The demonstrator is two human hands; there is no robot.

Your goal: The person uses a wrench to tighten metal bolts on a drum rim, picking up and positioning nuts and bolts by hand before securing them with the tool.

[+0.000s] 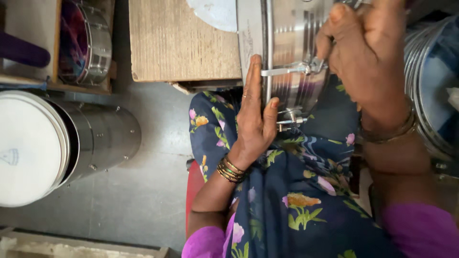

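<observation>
A shiny steel drum [291, 45] with metal hooks and a pale skin head rests on my lap, against dark floral cloth [287, 191]. My left hand [253, 114], with bangles at the wrist, lies flat along the drum's rim, thumb pressed on the shell. My right hand [366, 59] is closed around a small metal tool or hook fitting [313, 66] at the drum's side. The upper part of the drum runs out of view.
A finished steel drum [71, 143] with a white head lies on the grey floor at left. Another drum [88, 43] sits in a wooden box at top left. A wooden board [181, 38] lies ahead. More steel rims [432, 81] crowd the right edge.
</observation>
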